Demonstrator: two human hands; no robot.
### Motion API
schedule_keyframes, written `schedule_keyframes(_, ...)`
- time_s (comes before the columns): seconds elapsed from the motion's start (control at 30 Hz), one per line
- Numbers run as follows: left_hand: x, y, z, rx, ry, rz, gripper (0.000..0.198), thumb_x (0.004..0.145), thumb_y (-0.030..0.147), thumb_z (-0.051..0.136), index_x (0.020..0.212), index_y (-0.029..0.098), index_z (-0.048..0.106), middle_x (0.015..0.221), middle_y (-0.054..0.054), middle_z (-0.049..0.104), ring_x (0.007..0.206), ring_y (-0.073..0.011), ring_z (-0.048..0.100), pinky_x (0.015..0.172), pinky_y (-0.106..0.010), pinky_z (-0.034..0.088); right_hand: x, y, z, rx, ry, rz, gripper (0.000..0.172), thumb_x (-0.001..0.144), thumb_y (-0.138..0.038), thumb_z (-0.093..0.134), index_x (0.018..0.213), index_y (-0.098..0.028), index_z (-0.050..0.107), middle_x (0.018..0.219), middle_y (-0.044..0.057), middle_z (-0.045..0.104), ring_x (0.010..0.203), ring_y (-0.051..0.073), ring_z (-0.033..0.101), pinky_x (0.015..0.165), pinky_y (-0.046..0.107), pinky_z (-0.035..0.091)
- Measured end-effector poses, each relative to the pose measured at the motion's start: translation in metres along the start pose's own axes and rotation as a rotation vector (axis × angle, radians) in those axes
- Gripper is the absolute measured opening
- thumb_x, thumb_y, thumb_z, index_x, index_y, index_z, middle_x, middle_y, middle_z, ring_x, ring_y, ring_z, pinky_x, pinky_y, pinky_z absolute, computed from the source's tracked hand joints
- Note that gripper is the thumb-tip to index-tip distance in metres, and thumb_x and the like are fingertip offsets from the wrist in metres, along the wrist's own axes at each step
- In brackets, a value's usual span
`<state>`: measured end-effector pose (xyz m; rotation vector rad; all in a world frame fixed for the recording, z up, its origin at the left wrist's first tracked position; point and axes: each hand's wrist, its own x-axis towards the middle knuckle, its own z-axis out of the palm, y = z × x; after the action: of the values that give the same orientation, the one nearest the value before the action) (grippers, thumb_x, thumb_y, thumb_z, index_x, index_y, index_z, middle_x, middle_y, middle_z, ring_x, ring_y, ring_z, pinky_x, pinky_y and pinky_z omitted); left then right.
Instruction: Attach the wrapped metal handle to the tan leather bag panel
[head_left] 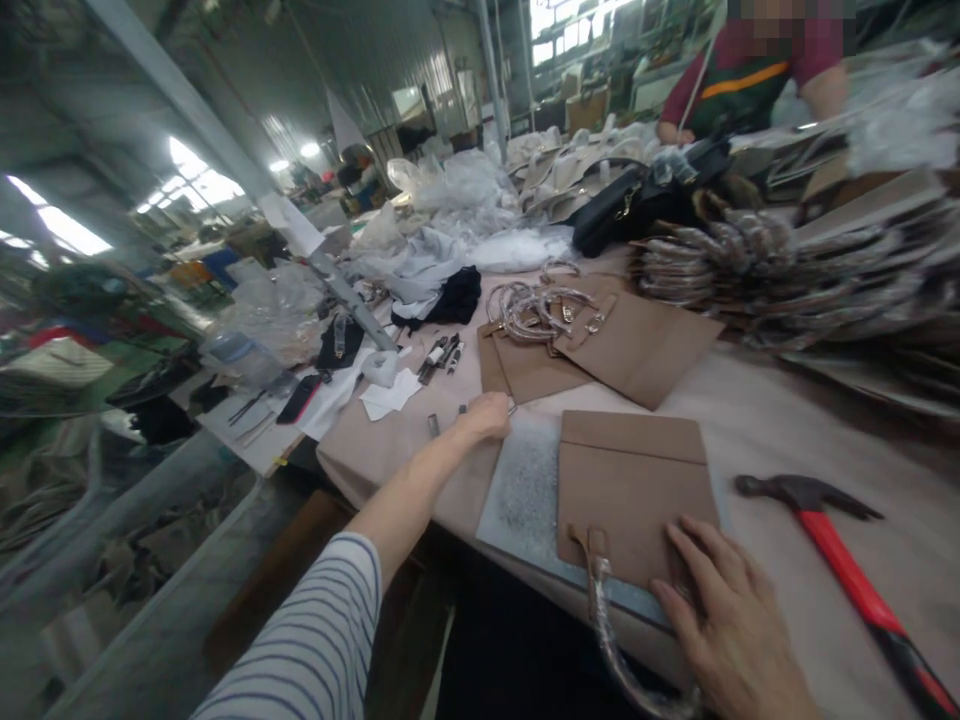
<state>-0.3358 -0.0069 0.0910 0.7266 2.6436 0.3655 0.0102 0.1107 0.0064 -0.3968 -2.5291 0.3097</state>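
Note:
My left hand (486, 416) is closed just beyond the far left corner of a grey board (517, 485). A thin, shiny tip shows past its fingers; the rest of what it grips is hidden. On the board lies a brown bag panel (634, 485) with a plastic-wrapped handle (619, 650) hanging over the table's near edge. My right hand (727, 610) rests on the panel's near right corner, fingers apart and stretched out. To the right of the board lies a hammer (840, 550) with a dark head and a red and black grip.
More brown panels (645, 345) with wrapped handles lie beyond the board. A large stack of wrapped pieces (847, 270) stands at the right. Markers (442, 355), a phone (298, 400) and a metal post (352, 300) are at the left. A person (757, 80) works across the table.

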Motion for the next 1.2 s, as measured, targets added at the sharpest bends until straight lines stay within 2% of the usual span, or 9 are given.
schedule_keyframes(0.1,-0.007,0.002,-0.009,-0.131,0.007,-0.008,0.01,0.085,0.017,0.066,0.093,0.01,0.066,0.089,-0.009,0.069,0.086,-0.0214,0.069,0.073,-0.031,0.056,-0.002,-0.003,-0.003,0.02,-0.01,0.042,0.043,0.099,-0.038,0.04,0.132,-0.011,0.049,0.134,0.018,0.052,0.121,0.038,0.047,0.099,0.058,0.045)
schedule_keyframes(0.2,-0.039,0.014,-0.006,-0.316,0.013,0.043,0.021,0.084,0.012,0.053,0.103,0.009,0.061,0.085,-0.009,0.07,0.078,-0.0191,0.071,0.065,-0.025,0.055,-0.003,-0.005,-0.004,0.029,-0.022,0.084,0.042,0.098,-0.036,0.042,0.133,-0.013,0.049,0.137,0.017,0.05,0.124,0.038,0.045,0.102,0.058,0.044)
schedule_keyframes(0.27,-0.071,0.032,0.011,-0.528,-0.041,0.118,0.033,0.084,0.017,0.051,0.117,0.014,0.055,0.088,-0.004,0.071,0.076,-0.0158,0.072,0.064,-0.022,0.056,-0.003,-0.005,-0.005,0.043,-0.034,0.1,0.042,0.097,-0.035,0.043,0.133,-0.013,0.049,0.137,0.016,0.05,0.124,0.038,0.044,0.103,0.058,0.043)
schedule_keyframes(0.3,-0.088,0.042,0.025,-0.799,-0.114,0.171,0.037,0.081,0.019,0.055,0.118,0.015,0.054,0.087,-0.004,0.07,0.075,-0.0172,0.072,0.062,-0.023,0.056,-0.003,-0.006,-0.005,0.048,-0.04,0.103,0.043,0.097,-0.035,0.044,0.133,-0.013,0.05,0.137,0.016,0.05,0.124,0.038,0.044,0.102,0.058,0.043)
schedule_keyframes(0.4,-0.127,0.074,0.073,-1.257,-0.249,0.206,0.025,0.073,0.026,0.068,0.093,0.014,0.058,0.074,-0.003,0.067,0.068,-0.0183,0.071,0.058,-0.024,0.056,-0.004,-0.006,-0.006,0.052,-0.056,0.11,0.043,0.097,-0.034,0.045,0.133,-0.011,0.051,0.137,0.018,0.051,0.125,0.039,0.043,0.102,0.059,0.043)
schedule_keyframes(0.5,-0.143,0.089,0.109,-1.207,-0.162,0.276,0.015,0.078,0.026,0.068,0.08,0.015,0.059,0.071,-0.002,0.066,0.066,-0.0142,0.067,0.064,-0.024,0.056,-0.004,-0.006,-0.006,0.062,-0.063,0.12,0.044,0.096,-0.034,0.046,0.133,-0.01,0.052,0.138,0.019,0.05,0.128,0.039,0.041,0.104,0.06,0.042)
schedule_keyframes(0.57,-0.144,0.088,0.119,-1.125,-0.12,0.33,0.009,0.083,0.023,0.063,0.081,0.015,0.06,0.073,-0.002,0.067,0.068,-0.0139,0.067,0.068,-0.024,0.056,-0.004,-0.007,-0.007,0.077,-0.06,0.129,0.044,0.096,-0.034,0.046,0.133,-0.01,0.053,0.138,0.019,0.05,0.128,0.039,0.041,0.105,0.06,0.042)
schedule_keyframes(0.83,-0.146,0.074,0.118,-0.849,-0.03,0.529,0.012,0.089,0.014,0.053,0.089,0.017,0.065,0.083,-0.004,0.071,0.079,-0.0157,0.068,0.076,-0.027,0.053,-0.004,-0.007,-0.008,0.102,-0.049,0.153,0.042,0.097,-0.033,0.046,0.132,-0.011,0.053,0.137,0.018,0.052,0.126,0.039,0.042,0.104,0.06,0.043)
schedule_keyframes(1.2,-0.148,0.076,0.123,-0.886,-0.009,0.502,0.011,0.089,0.015,0.054,0.086,0.017,0.064,0.081,-0.004,0.072,0.076,-0.0161,0.068,0.074,-0.027,0.054,-0.006,-0.006,-0.005,0.114,-0.049,0.166,0.043,0.096,-0.033,0.048,0.133,-0.014,0.052,0.138,0.017,0.051,0.128,0.039,0.041,0.104,0.061,0.042)
